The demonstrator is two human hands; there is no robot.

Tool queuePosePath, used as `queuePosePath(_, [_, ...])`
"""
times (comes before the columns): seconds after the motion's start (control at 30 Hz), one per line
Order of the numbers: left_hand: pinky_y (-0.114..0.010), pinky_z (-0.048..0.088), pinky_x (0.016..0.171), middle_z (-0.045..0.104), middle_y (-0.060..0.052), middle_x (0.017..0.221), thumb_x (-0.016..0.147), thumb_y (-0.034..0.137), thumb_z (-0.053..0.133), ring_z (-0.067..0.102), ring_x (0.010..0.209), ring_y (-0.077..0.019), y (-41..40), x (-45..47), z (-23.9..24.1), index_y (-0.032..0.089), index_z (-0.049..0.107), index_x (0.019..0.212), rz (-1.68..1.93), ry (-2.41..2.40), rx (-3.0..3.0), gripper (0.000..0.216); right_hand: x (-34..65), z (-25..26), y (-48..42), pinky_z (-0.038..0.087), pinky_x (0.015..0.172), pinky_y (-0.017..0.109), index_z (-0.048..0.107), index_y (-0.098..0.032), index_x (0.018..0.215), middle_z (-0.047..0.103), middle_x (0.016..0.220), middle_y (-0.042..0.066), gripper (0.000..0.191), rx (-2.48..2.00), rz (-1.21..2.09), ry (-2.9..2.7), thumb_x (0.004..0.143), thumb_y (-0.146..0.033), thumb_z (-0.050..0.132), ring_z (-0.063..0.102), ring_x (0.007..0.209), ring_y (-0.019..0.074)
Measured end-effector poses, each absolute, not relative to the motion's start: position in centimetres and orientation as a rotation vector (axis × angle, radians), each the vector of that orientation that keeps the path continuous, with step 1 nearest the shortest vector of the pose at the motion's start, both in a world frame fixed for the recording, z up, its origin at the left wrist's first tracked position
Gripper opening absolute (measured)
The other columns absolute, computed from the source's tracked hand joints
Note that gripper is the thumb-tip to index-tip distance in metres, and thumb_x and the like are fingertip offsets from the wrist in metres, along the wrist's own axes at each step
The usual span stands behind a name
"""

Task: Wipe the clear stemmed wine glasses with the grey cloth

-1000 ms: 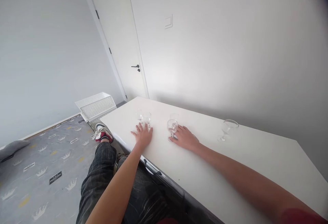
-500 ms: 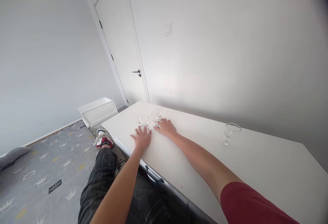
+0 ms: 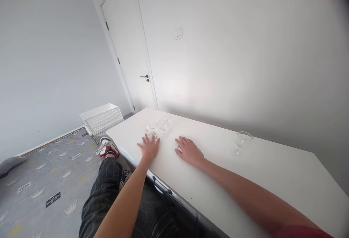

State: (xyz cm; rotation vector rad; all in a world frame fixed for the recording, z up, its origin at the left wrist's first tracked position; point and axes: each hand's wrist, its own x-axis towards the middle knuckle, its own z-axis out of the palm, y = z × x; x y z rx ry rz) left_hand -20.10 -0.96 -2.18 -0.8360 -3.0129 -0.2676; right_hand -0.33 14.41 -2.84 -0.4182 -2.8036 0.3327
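Several clear stemmed glasses (image 3: 157,125) stand grouped at the far left end of a white table (image 3: 218,180). My left hand (image 3: 148,147) lies flat on the tabletop, fingers spread, its fingertips at the foot of the nearest glass (image 3: 152,129). My right hand (image 3: 189,151) rests palm down on the table to the right of the group, fingers stretched out, holding nothing. One more wide glass (image 3: 241,140) stands alone farther right near the wall.
A white perforated basket (image 3: 101,118) sits on the floor beyond the table's left end. A closed white door (image 3: 129,45) is behind it. My legs in dark trousers and a red-and-white shoe (image 3: 107,149) are over a grey patterned carpet (image 3: 40,187).
My right hand slid two glasses left into the group, let go of them and drew back to the right. My left hand stayed in place.
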Motion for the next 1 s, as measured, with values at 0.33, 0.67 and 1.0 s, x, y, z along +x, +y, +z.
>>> queuePosePath(0.33, [-0.081, 0.008, 0.115, 0.013, -0.018, 0.174, 0.100, 0.067, 0.013, 0.010, 0.159, -0.0451, -0.6, -21.0, -2.9, 0.026, 0.043, 0.157, -0.291, -2.976, -0.863, 0.076, 19.8, -4.0, 14.8, 0.027, 0.125, 0.059, 0.045, -0.034, 0.157, 0.038, 0.167, -0.002, 0.059, -0.745, 0.260, -2.825, 0.103, -0.055, 0.032, 0.026, 0.157, 0.0370])
queuePosePath(0.67, [-0.081, 0.010, 0.115, 0.012, -0.018, 0.174, 0.099, 0.069, 0.012, 0.011, 0.159, -0.0461, -0.7, -21.0, -2.7, 0.025, 0.043, 0.157, -0.280, -2.984, -0.877, 0.079, 19.5, -4.6, 18.7, 0.030, 0.118, 0.065, 0.049, -0.032, 0.155, 0.033, 0.169, -0.001, 0.057, -1.162, 0.014, -2.701, 0.104, -0.048, 0.030, 0.025, 0.154, 0.0440])
queuePosePath(1.0, [-0.080, 0.007, 0.116, 0.012, -0.019, 0.174, 0.100, 0.067, 0.016, 0.009, 0.159, -0.0456, -0.5, -21.2, -3.1, 0.026, 0.042, 0.158, -0.293, -2.987, -0.864, 0.076, 18.3, -4.2, 23.3, 0.033, 0.116, 0.063, 0.051, -0.028, 0.153, 0.036, 0.168, 0.003, 0.058, -1.177, -0.090, -2.713, 0.103, -0.048, 0.030, 0.029, 0.154, 0.0421])
